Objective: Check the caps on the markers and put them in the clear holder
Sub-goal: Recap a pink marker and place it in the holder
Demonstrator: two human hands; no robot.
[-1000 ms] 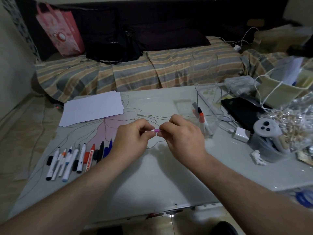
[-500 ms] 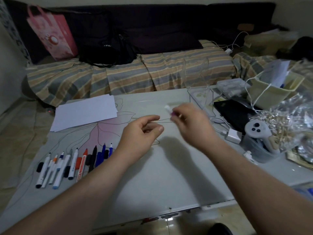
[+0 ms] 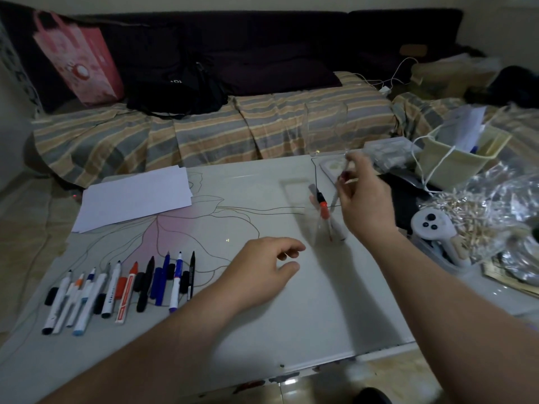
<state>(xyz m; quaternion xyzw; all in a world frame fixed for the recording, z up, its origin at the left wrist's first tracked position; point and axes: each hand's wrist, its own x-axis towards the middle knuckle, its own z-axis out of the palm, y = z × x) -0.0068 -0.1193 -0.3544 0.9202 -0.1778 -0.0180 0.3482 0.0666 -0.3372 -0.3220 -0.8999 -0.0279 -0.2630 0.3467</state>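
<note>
Done: two markers, one red-capped (image 3: 323,206), already stand in the clear holder (image 3: 326,217) on the surface (image 3: 291,316).
In hand: right hand (image 3: 361,205) pinches a thin marker (image 3: 339,185) in its grip at the holder's mouth, tip down; it looks about to drop in, though blur hides detail.
Left hand (image 3: 262,272): hovers over the surface, grip loosely apart, holding nothing.
Left to do: a row of markers (image 3: 122,287) lies at the near left, well apart from the holder; most of the job remains.
</note>
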